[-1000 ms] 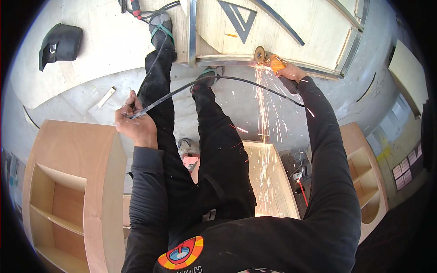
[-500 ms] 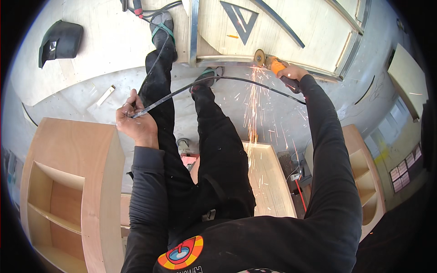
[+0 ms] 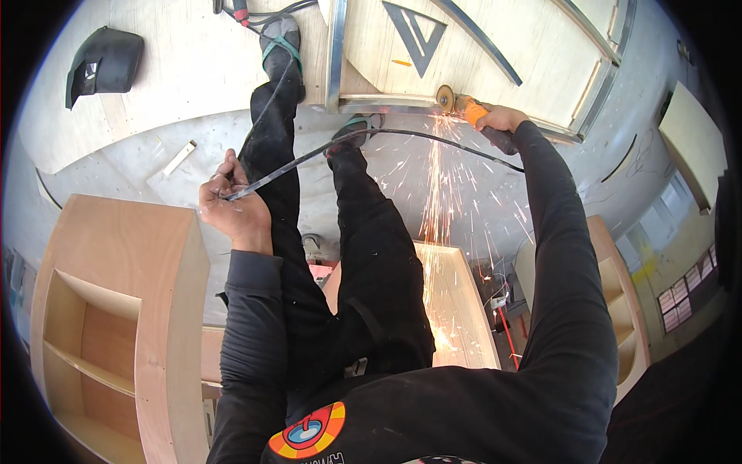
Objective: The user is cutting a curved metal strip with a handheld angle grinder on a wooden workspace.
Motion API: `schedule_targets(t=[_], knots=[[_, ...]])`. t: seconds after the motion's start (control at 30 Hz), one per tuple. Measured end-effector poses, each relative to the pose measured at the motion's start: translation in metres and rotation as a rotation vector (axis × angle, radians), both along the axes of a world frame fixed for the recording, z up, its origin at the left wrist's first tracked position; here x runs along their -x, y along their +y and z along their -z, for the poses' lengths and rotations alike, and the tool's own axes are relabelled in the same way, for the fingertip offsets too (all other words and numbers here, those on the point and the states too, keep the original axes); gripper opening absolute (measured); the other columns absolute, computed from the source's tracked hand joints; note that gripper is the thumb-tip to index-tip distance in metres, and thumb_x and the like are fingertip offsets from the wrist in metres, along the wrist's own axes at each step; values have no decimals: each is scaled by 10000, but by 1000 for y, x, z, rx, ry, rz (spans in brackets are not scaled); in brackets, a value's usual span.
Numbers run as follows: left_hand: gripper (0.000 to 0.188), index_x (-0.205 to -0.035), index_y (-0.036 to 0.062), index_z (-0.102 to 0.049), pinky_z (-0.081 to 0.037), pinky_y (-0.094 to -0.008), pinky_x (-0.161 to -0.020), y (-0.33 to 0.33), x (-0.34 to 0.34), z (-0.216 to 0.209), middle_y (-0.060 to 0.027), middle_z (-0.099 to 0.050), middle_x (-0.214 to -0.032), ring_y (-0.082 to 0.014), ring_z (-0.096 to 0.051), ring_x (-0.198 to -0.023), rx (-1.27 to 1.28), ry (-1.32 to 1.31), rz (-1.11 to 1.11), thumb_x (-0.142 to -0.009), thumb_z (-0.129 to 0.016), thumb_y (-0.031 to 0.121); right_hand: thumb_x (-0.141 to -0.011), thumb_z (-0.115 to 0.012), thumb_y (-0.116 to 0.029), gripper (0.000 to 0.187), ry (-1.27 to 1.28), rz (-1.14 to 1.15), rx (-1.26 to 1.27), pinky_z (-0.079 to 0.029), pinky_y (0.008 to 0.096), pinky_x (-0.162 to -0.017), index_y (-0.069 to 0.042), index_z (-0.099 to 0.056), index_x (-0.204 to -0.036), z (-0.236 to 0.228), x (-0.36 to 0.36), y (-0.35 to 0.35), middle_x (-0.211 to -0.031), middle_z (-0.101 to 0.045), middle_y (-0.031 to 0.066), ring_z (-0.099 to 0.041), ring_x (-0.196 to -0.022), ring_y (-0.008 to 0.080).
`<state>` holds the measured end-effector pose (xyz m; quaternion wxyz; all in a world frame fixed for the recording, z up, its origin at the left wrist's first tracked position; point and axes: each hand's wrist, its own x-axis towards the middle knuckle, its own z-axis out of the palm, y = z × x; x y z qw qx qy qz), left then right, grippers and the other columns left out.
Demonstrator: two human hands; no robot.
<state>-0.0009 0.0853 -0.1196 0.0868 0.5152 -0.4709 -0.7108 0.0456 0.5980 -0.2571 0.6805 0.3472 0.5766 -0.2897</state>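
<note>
My right hand (image 3: 504, 121) grips an orange and black angle grinder (image 3: 471, 111) at the far edge of the work. Its round disc (image 3: 445, 97) meets the metal bar (image 3: 386, 107) along the near edge of a panel, and a stream of sparks (image 3: 435, 178) sprays down toward me. Closer in on the left, my left hand (image 3: 238, 213) is closed, palm up, around a black cable (image 3: 417, 134). That cable arches across my legs toward the grinder and passes by my right forearm.
A V-shaped metal piece (image 3: 416, 39) and a loose metal bar (image 3: 487, 46) lie on the pale wooden panel (image 3: 371, 39). One foot (image 3: 282, 39) rests on a board beside cords. A black curved shield (image 3: 104, 66) lies left. Wooden cabinets (image 3: 116, 255) stand near me.
The spark stream has grown denser and spreads wider, now reaching the wooden box below. My hands keep their grips, and the whole view has shifted slightly.
</note>
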Motion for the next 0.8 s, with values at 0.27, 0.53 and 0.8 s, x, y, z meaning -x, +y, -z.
schedule_targets(t=[0.27, 0.53, 0.8], knots=[[228, -657, 7, -460, -417, -454, -1129, 6, 4, -3, -206, -626, -887, -418, -594, -1181, -22, -8, -13, -876, -446, 68, -761, -734, -238, 639, -54, -34, 58, -540, 365, -485, -82, -498, -1334, 18, 4, 12, -828, -644, 100, -628, -569, 200], [233, -673, -2, -480, -429, -440, -1119, 3, 3, -2, -202, -626, -915, -434, -585, -1197, -33, 7, 25, -889, -457, 82, -808, -717, -243, 392, -106, -96, -6, -501, 365, -483, -77, -595, -1141, 18, 13, 8, -785, -635, 86, -608, -565, 201], [235, -657, -10, -485, -424, -442, -1127, 2, 6, -4, -198, -623, -931, -434, -581, -1193, -42, 20, 50, -874, -461, 76, -825, -699, -242, 308, -172, -96, 3, -527, 362, -518, -59, -601, -1053, 16, 28, 3, -755, -626, 64, -598, -567, 194]])
